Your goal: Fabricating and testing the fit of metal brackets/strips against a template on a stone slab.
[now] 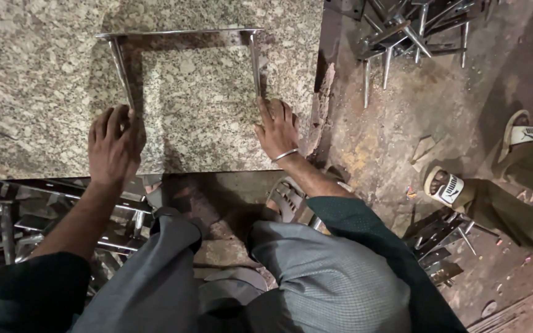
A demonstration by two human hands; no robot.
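On the granite slab, toward its near edge: one U-shaped steel frame, crossbar at the far side. Right of the slab, a heap of steel legs and another person's sandalled feet. My left hand lies loosely curled over the frame's left leg end; my right hand rests flat, fingers spread, at its right leg end.

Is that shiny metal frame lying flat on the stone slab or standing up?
Lying flat. The U-shaped metal frame rests on the granite slab, with the left hand and right hand at its leg ends.
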